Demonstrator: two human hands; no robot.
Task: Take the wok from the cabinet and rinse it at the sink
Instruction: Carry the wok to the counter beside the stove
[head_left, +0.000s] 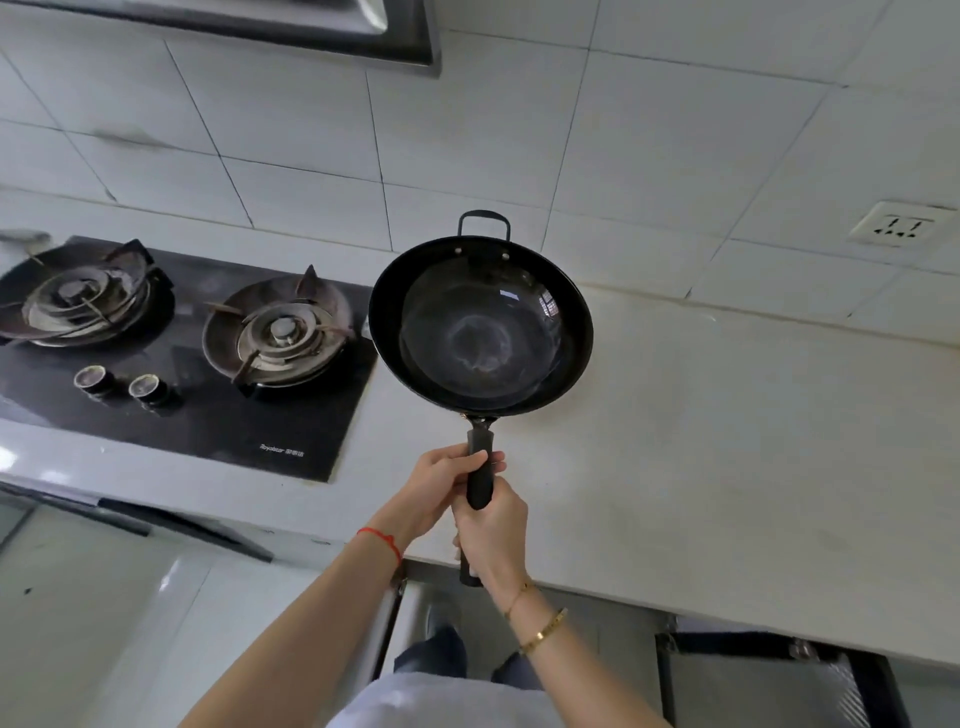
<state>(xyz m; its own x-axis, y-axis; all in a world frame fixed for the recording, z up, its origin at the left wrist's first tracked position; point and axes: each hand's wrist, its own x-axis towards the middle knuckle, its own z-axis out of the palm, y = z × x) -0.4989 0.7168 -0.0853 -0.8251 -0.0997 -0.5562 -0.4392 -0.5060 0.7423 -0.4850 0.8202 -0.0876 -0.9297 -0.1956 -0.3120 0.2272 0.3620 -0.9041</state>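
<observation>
Both hands are clenched around the handle (478, 470) of the wok (480, 325): the left hand (447, 486) nearer the bowl, the right hand (491, 535) just behind it. The wok is held level above the counter (727, 441), just right of the hob (182, 358). Its black bowl is glossy, with a pale ring at the centre, and a small loop handle (483, 221) is fixed at the far rim.

Left hand (447, 480), right hand (491, 535) clenched.
</observation>
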